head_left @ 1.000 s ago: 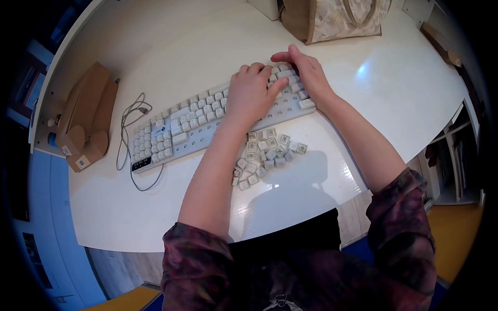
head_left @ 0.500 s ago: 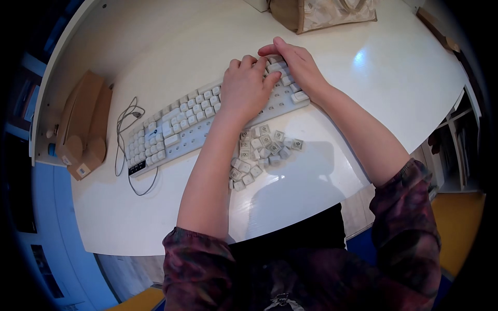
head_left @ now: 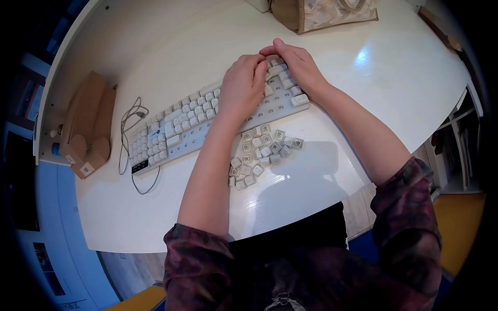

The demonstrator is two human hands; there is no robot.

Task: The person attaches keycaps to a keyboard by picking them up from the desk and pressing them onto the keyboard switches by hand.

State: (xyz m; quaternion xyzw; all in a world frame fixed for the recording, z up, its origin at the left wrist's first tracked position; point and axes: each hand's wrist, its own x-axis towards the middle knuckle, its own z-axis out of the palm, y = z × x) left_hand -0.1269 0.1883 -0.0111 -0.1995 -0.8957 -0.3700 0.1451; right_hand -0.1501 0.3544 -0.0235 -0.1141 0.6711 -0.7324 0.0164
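Observation:
A white keyboard (head_left: 179, 139) lies aslant on the desk, with bare switches showing on its near right part where keycaps are off. My left hand (head_left: 242, 85) is over its far right part, fingers bent together and touching the far row; whatever they pinch is hidden. Around the far right corner curls my right hand (head_left: 301, 67), palm against the keyboard's end. Its fingertips meet those of my left hand at the far edge. Several loose keycaps (head_left: 265, 150) lie in a heap in front of the keyboard, some upside down.
A grey cable (head_left: 124, 124) loops beside the keyboard's left end. At the desk's left stands an open brown cardboard box (head_left: 88, 124). A patterned bag (head_left: 337, 15) sits at the back. The white desk (head_left: 389, 78) has a curved near edge.
The fingers of my left hand have drawn together and its thumb has swung in toward them. My right hand stays at the corner. The view has shifted slightly.

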